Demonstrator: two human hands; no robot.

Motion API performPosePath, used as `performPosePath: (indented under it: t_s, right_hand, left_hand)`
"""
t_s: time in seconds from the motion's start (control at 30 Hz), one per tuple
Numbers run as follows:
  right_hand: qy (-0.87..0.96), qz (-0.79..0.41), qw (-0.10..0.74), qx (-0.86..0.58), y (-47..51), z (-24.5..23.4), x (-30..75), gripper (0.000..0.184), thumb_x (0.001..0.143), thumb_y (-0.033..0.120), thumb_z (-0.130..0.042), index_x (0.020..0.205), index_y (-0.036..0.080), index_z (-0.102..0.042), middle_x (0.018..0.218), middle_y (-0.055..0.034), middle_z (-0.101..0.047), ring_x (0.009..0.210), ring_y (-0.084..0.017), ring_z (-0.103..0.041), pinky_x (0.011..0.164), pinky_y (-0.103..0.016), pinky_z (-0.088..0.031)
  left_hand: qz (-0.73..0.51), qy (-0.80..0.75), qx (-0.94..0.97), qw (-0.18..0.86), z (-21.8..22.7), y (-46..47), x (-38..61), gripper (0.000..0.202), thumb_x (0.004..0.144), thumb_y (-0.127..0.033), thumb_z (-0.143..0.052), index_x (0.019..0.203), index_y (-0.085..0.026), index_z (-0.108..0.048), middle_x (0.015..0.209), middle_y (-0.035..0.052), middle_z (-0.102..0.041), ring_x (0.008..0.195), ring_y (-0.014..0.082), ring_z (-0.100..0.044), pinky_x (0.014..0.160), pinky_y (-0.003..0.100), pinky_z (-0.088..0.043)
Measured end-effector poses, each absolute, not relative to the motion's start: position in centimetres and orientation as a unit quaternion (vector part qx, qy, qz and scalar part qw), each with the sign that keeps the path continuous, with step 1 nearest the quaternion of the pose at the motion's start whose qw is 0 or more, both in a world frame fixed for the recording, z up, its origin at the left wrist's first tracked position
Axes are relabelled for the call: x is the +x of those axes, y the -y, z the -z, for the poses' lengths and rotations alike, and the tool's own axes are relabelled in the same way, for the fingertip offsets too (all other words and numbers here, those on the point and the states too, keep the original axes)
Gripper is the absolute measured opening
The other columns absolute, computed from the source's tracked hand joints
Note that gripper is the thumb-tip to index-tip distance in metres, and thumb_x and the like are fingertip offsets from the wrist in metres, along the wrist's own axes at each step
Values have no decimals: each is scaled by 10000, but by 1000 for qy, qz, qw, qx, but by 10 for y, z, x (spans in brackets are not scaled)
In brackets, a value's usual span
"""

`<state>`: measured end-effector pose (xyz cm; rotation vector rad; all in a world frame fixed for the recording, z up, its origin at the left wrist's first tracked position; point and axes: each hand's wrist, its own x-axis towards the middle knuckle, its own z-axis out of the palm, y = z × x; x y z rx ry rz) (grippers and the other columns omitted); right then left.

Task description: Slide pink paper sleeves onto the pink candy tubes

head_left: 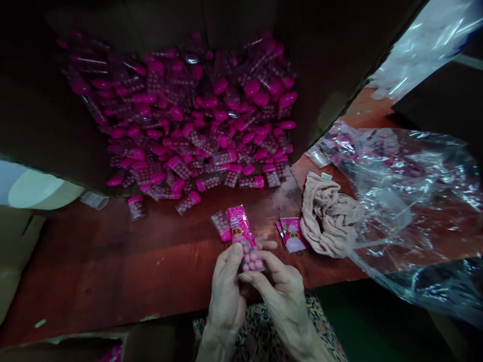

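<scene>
My left hand [226, 289] and my right hand [281, 291] meet over the near edge of a red-brown table [124, 266]. Together they pinch a small clear tube of pink candy balls [252, 259] with a pink printed label sleeve [240, 226] partly over it. A second small tube [221, 224] lies just behind the left fingertips. A short stack of pink labels [292, 234] lies on the table to the right of my hands.
A big heap of pink-capped candy tubes [196, 115] spills from a dark cardboard box [332, 55] at the back. A beige cloth [326, 213] and a large crumpled clear plastic bag [407, 201] lie at right. A pale round container [35, 188] sits far left.
</scene>
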<state>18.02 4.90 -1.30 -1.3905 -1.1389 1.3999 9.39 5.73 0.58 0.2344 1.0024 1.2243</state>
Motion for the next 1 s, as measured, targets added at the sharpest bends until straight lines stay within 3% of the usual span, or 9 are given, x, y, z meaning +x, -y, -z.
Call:
performPosePath:
  t_s: [0.17,0.33,0.47,0.7,0.83,1.0]
  right_hand:
    - [457,-619,387,-508,-48,7,182,223,831,365,-541,825,154,-613,550,17,-588,462,-113,-563,457,-204,-476]
    - [440,-677,354,-472,-46,3,180,297,862,429,-490,761,155,-540,558,19,-560,450,-96,-551,443,-194,-456]
    - [473,-648,343,-489,-41,7,177,320,891,437,-434,739,164,-501,547,25,-528,456,-94,-522,429,-191,-418]
    - [529,-573,342,-525,-38,4,174,279,919,377,-386,773,172,-507,571,14,-533,472,-98,-508,444,-191,-394]
    - [581,-484,338,-560,-34,3,168,260,917,335,-376,743,187,-500,584,-4,-565,481,-119,-548,464,-202,-392]
    - [576,-473,358,-563,-32,3,167,252,912,313,-380,730,187,-500,572,5,-554,455,-113,-530,445,-204,-366]
  left_hand:
    - [-544,-467,71,694,-8,-50,91,346,805,-401,-564,899,-99,-706,800,120,-704,411,31,-417,350,134,-300]
    - [-555,-470,82,682,-9,-55,81,371,777,-418,-586,993,-130,-676,838,110,-708,338,36,-361,277,168,-264]
    - [-555,-504,84,657,-12,-52,85,351,795,-406,-570,993,-137,-677,894,113,-709,317,7,-313,263,149,-218]
    - [-562,-493,52,662,-16,-49,89,353,753,-402,-629,983,-141,-687,926,117,-712,415,48,-469,298,145,-293]
    - [-593,-507,20,625,-11,-52,90,314,749,-386,-640,910,-125,-705,884,117,-719,564,114,-600,463,191,-463]
    - [-595,-513,38,618,-8,-47,95,312,736,-374,-659,910,-121,-713,881,121,-724,590,118,-617,528,194,-494]
